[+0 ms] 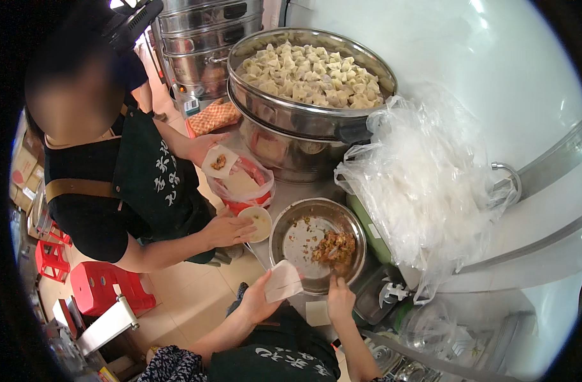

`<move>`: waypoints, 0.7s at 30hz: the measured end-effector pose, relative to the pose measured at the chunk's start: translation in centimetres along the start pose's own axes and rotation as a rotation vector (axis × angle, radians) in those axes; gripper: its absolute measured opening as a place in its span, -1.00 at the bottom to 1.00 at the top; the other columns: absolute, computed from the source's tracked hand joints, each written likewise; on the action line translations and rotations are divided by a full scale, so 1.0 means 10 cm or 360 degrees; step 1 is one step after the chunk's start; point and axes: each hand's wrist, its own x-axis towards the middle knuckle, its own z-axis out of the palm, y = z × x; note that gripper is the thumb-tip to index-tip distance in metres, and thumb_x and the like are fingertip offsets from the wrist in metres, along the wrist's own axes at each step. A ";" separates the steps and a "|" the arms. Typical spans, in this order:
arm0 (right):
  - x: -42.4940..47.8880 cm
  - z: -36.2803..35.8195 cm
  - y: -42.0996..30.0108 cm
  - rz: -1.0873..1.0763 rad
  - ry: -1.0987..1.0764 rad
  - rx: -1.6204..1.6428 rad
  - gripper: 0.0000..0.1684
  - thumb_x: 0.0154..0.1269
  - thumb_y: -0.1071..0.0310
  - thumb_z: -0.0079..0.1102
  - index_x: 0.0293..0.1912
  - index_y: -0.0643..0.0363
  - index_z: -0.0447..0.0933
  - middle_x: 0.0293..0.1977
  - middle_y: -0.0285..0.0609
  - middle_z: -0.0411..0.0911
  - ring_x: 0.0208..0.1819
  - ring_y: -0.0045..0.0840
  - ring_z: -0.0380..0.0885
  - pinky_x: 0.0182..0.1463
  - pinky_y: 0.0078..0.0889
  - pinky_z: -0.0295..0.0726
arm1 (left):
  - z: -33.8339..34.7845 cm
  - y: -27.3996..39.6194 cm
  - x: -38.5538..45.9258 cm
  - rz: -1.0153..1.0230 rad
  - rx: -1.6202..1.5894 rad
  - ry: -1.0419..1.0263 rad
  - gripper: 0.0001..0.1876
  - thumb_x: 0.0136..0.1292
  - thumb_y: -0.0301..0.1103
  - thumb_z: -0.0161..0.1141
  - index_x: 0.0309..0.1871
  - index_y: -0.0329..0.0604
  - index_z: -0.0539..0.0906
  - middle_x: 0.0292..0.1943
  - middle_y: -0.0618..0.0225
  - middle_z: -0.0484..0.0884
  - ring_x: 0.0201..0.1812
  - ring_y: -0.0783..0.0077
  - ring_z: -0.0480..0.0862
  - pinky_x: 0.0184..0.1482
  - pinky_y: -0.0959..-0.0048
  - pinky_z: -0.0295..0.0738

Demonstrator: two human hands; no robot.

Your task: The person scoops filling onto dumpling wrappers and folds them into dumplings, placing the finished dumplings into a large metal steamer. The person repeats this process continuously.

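My left hand (258, 302) holds a pale square dough wrapper (284, 282) beside the near rim of a steel bowl (277, 258). My right hand (341, 297) is at that bowl's near right rim, fingers curled and pointing down at the minced filling (338, 246). Whether it grips a utensil is hidden. Filling is heaped on the bowl's right side, with scraps scattered on its floor. Another pale wrapper (317, 313) lies between my hands, below the bowl. Across from me, a co-worker's hand (202, 149) holds a wrapper (219, 162) bearing a dab of filling.
The co-worker's other hand (229, 229) touches a small pale bowl (258, 224). A red plastic-lined container (262, 191) holds wrappers. Behind stands a steel steamer (310, 112) full of folded wontons (315, 76). A clear plastic bag (420, 191) bulges at right; red stools (104, 286) stand left.
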 end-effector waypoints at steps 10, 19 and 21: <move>-0.03 0.18 -0.05 -0.0039 -0.0019 0.0285 -0.58 0.14 0.56 0.04 0.04 0.31 0.52 -0.30 -0.09 0.43 -0.30 -0.22 0.57 -0.31 -0.22 0.59 | -0.18 -0.01 0.05 0.0146 0.0116 0.0199 -0.44 0.51 -0.08 -0.22 0.38 -0.34 0.25 0.31 -0.01 0.40 0.36 0.08 0.37 0.43 0.17 0.17; 0.00 0.07 -0.02 -0.0160 0.0004 0.0361 -0.55 0.11 0.56 0.11 0.06 0.33 0.53 -0.33 -0.09 0.42 -0.35 -0.26 0.56 -0.34 -0.24 0.59 | -0.25 0.01 0.12 0.0207 0.0072 0.0240 -0.45 0.52 -0.13 -0.28 0.39 -0.38 0.21 0.30 0.00 0.40 0.35 0.07 0.38 0.45 0.17 0.15; -0.03 0.01 -0.01 -0.0147 0.0001 0.0381 -0.55 0.10 0.56 0.13 0.06 0.34 0.53 -0.33 -0.10 0.42 -0.38 -0.28 0.56 -0.38 -0.25 0.59 | -0.29 0.03 0.11 0.0221 0.0088 0.0251 -0.45 0.52 -0.14 -0.29 0.39 -0.41 0.21 0.30 0.00 0.40 0.34 0.05 0.38 0.45 0.17 0.14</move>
